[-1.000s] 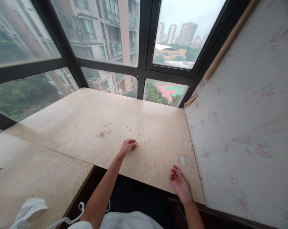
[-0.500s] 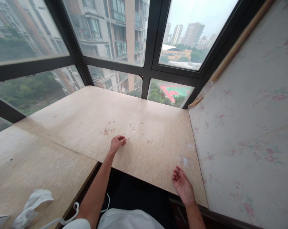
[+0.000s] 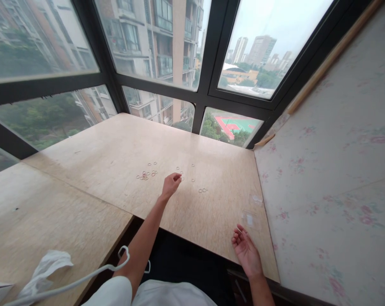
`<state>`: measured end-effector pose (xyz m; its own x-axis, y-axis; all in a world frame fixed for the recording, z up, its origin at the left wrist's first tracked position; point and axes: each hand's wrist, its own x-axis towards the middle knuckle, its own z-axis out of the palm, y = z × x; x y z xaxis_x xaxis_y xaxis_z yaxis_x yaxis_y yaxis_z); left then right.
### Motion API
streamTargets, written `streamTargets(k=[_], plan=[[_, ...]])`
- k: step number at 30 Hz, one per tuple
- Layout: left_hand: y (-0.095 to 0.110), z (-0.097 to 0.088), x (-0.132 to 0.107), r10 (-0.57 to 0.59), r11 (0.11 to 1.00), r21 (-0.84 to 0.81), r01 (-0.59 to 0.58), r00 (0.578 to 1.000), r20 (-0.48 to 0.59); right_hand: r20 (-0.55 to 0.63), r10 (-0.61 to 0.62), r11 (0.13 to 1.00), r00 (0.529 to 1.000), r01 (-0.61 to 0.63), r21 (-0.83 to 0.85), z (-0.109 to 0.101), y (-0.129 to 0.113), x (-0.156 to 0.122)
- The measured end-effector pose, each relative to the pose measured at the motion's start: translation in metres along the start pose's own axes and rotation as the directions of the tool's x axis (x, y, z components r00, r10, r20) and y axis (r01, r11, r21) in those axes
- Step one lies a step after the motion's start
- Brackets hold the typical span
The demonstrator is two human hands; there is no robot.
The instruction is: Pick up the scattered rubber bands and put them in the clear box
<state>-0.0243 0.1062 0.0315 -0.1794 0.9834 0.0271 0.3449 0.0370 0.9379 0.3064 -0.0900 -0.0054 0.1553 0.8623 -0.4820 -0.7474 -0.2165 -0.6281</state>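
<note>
My left hand is over the middle of the tabletop, thumb and fingertips pinched together. A thin ring shows at those fingertips. Just beyond them lie two more small rings. Further left is a loose cluster of thin rings, some overlapping. Single rings are scattered to the right, including one ring and a pair side by side. My right hand rests near the front edge, palm up with curled fingers; a thin pale sliver shows between thumb and fingers, too small to name.
The beige tabletop runs up to dark window frames and, at right, a flowered wall. Clear plastic packaging lies beyond my right hand. At lower left are a crumpled white tissue and a white cable.
My left hand has moved right and slightly away from me, and a ring now shows at its fingertips. My right hand keeps its curled pose. The view has shifted slightly.
</note>
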Motion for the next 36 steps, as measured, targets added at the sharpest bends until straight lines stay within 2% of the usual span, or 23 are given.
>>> streamTargets(k=[5,8,10,13,16,18,20,21,23,27,32,36], plan=[[0.010,0.025,0.011,0.043,0.998,-0.048,-0.042,0.999,0.022,0.019,-0.031,0.999,0.999,0.032,-0.028,-0.004,0.003,0.002],[0.008,0.025,0.013,0.064,0.998,-0.011,-0.064,0.998,-0.004,0.022,-0.047,0.997,0.999,0.048,-0.056,-0.006,0.004,0.002],[0.002,0.017,0.013,0.081,0.995,0.059,-0.079,0.996,-0.031,0.020,-0.049,0.996,0.999,0.051,-0.068,-0.006,0.004,0.002],[-0.010,-0.007,0.013,0.104,0.975,0.205,-0.086,0.992,-0.077,0.011,-0.038,0.997,0.999,0.039,-0.069,-0.004,0.002,0.002],[-0.023,-0.043,0.015,0.107,0.939,0.339,-0.055,0.985,-0.137,0.002,-0.013,0.999,1.000,0.013,-0.046,-0.002,0.001,0.001],[-0.033,-0.071,0.017,0.092,0.892,0.453,0.006,0.977,-0.194,-0.001,0.000,0.999,1.000,0.000,-0.042,-0.002,0.000,0.001],[-0.043,-0.096,0.019,0.057,0.723,0.681,0.118,0.972,-0.229,0.000,0.003,0.998,1.000,-0.003,-0.059,-0.002,-0.001,0.001],[-0.048,-0.106,0.020,0.035,0.659,0.737,0.150,0.973,-0.230,0.000,0.001,0.998,1.000,-0.001,-0.069,-0.003,-0.001,0.001],[-0.056,-0.122,0.022,0.006,0.595,0.787,0.162,0.979,-0.205,-0.003,-0.002,0.997,1.000,0.002,-0.077,-0.004,-0.001,0.002],[-0.066,-0.130,0.022,0.009,0.631,0.772,0.078,0.994,-0.108,-0.014,0.002,0.999,1.000,-0.003,-0.050,-0.004,-0.001,0.002],[-0.071,-0.120,0.015,0.004,0.697,0.716,0.023,0.999,-0.036,-0.036,0.021,1.000,0.999,-0.021,0.012,-0.003,-0.002,0.002],[-0.067,-0.113,0.012,0.018,0.781,0.624,-0.022,1.000,0.012,-0.037,0.023,1.000,0.999,-0.023,0.006,-0.005,-0.003,0.004]])
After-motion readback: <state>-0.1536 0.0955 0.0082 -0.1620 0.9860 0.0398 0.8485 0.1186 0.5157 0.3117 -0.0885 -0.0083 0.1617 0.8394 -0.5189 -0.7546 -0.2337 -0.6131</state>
